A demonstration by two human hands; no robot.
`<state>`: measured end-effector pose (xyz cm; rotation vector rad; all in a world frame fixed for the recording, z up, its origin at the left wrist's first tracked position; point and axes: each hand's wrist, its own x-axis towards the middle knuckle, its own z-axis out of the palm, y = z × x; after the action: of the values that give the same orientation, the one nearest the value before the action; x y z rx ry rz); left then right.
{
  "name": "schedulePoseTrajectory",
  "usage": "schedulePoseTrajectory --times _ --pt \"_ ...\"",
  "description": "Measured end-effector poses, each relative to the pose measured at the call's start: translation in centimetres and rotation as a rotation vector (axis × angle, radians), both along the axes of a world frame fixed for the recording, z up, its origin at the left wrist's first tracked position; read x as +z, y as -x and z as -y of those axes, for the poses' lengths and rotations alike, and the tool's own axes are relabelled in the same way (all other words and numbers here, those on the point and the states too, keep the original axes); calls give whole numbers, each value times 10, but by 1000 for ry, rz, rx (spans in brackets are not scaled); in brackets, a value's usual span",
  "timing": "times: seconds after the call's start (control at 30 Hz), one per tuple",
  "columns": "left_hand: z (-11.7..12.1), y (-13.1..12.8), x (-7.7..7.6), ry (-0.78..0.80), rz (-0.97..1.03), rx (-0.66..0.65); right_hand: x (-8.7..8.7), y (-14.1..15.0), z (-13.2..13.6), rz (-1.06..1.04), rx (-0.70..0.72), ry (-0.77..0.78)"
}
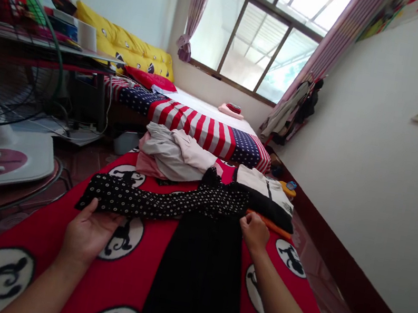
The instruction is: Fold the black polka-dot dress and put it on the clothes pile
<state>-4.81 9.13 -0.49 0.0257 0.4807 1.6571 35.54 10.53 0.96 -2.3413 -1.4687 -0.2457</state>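
The left hand (90, 230) loosely holds the dotted garment (185, 203) by its sleeve end while the right hand (255, 232) pinches the opposite edge, likely keeping it stretched flat.

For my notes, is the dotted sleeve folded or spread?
Spread: the dotted sleeve lies stretched out sideways, its end at the left hand.

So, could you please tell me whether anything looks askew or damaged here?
Nothing looks damaged; only the grey and pink clothes at the far end of the red cover seem untidy, heaped loosely beside the neatly folded stack.
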Motion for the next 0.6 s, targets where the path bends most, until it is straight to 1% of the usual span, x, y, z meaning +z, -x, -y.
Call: schedulePoseTrajectory --times 0.07,0.1,0.17,0.23,0.27,0.3,0.33,0.37,0.43,0.47,0.5,0.53,0.6 --pt "0 -1 -1 -28 -10 -12 1 -17 4 34 -73 -33" --pt "-1 -1 -2 -34 -13 -18 0 -25 6 35 -97 -20" --pt "-2 -4 -4 -15 -8 -36 -5 -37 10 22 -104 70" --pt "-4 -6 -4 29 4 -60 -10 -40 14 4 -78 174" --pt "-5 -7 -4 52 8 -71 -12 -38 15 4 -63 193" --pt "-5 -8 -5 66 11 -82 -13 -34 16 15 -43 171" --pt "-5 -9 -5 71 10 -86 -13 -28 17 34 -14 104" --pt "-5 -9 -5 71 7 -85 -13 -21 18 51 25 2" --pt "-5 -9 -5 69 4 -79 -12 -8 19 48 152 -187" --pt "-4 -8 -5 69 5 -77 -12 -1 19 21 226 -224" --pt "-4 -8 -4 70 5 -79 -11 4 19 -15 291 -202" --pt "-3 -8 -4 69 6 -82 -9 9 18 -43 334 -147" --pt "-3 -9 -2 68 8 -87 -2 18 15 -49 347 -55"
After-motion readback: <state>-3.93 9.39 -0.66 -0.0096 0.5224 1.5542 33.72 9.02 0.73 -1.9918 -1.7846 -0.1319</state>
